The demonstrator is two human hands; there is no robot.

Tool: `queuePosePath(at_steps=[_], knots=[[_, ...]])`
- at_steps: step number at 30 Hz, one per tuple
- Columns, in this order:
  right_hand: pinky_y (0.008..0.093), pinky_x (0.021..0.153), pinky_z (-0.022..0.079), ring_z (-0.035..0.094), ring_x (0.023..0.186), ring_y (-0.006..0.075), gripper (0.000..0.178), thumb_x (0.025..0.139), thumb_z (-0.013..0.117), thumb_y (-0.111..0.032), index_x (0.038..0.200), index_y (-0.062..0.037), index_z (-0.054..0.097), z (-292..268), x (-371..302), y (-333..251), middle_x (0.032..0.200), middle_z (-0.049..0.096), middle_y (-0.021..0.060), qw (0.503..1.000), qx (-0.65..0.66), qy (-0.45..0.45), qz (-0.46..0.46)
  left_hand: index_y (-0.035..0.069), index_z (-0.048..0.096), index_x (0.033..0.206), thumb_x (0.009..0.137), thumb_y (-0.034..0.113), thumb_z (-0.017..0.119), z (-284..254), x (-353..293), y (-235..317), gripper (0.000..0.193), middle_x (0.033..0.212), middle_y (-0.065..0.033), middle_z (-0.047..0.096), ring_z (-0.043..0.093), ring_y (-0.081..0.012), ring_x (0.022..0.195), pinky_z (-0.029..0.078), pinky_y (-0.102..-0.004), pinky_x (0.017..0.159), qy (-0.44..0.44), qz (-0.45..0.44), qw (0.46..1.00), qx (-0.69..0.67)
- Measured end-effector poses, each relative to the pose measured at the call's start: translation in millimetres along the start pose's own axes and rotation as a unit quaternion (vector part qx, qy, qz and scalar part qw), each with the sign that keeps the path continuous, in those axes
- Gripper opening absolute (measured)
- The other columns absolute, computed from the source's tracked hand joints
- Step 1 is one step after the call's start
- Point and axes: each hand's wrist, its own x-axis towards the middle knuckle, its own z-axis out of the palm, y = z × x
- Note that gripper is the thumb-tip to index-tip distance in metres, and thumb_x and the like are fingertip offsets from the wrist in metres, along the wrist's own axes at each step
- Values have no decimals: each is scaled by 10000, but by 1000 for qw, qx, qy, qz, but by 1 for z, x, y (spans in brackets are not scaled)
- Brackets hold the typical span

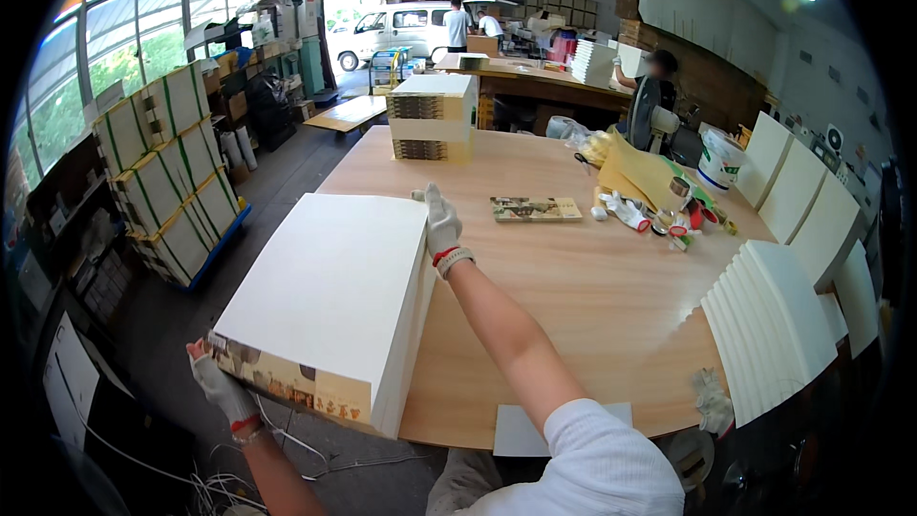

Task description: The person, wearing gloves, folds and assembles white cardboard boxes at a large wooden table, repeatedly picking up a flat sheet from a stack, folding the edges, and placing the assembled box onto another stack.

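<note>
A large white stack (325,287) lies at the left edge of the table, its near side carrying a brown printed picture. In a white glove, my left hand (222,384) is closed at the stack's near left corner, with bare fingertips showing. At the far right corner my right hand (440,220), also gloved, grips the stack's side with its thumb raised. Some of its fingers are hidden by the stack. A thin printed bundle (537,209) lies on the table to the right of this hand.
Beyond stands another stack with printed bands (431,119). Tape rolls (662,221), yellow paper (635,175) and a white bucket (719,159) are at the far right. White stacks (769,325) line the right edge, near a loose glove (712,399). Strapped bundles (172,172) stand left; a person (653,96) works beyond.
</note>
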Motion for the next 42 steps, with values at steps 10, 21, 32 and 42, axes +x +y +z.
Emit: queuePosePath(at_steps=[10, 21, 32, 42], knots=[[277, 785, 506, 623, 863, 148, 484, 981, 457, -445, 1042, 1, 634, -14, 7, 16, 994, 662, 78, 996, 82, -26, -2, 21, 524, 1145, 1016, 395, 392, -18, 4, -19, 417, 1056, -61, 583, 573, -142, 934, 479, -293, 834, -36, -25, 997, -70], [308, 812, 524, 637, 927, 154, 336, 969, 544, -289, 1151, -12, 604, -324, -218, -185, 1024, 664, 61, 981, -137, -111, -85, -37, 561, 992, 994, 184, 443, 117, -247, 121, 251, 919, -140, 593, 609, -269, 886, 521, -381, 787, -202, 408, 888, 61], [414, 649, 536, 645, 742, 364, 204, 840, 624, -216, 854, -14, 602, -512, -425, -350, 1316, 480, 278, 548, -795, 241, -96, -5, 623, 928, 901, 227, 622, 369, -585, 136, 233, 846, -79, 647, 600, -158, 753, 525, -308, 705, -842, -104, 525, -59], [420, 730, 551, 670, 914, 297, 601, 831, 622, -490, 1178, -1, 578, -522, -433, -363, 1494, 244, 251, 625, -759, 118, 138, -99, 344, 1220, 962, 492, 439, 393, -703, 151, 651, 999, -123, 542, 523, -108, 652, 532, -243, 614, -570, -794, 161, -140]])
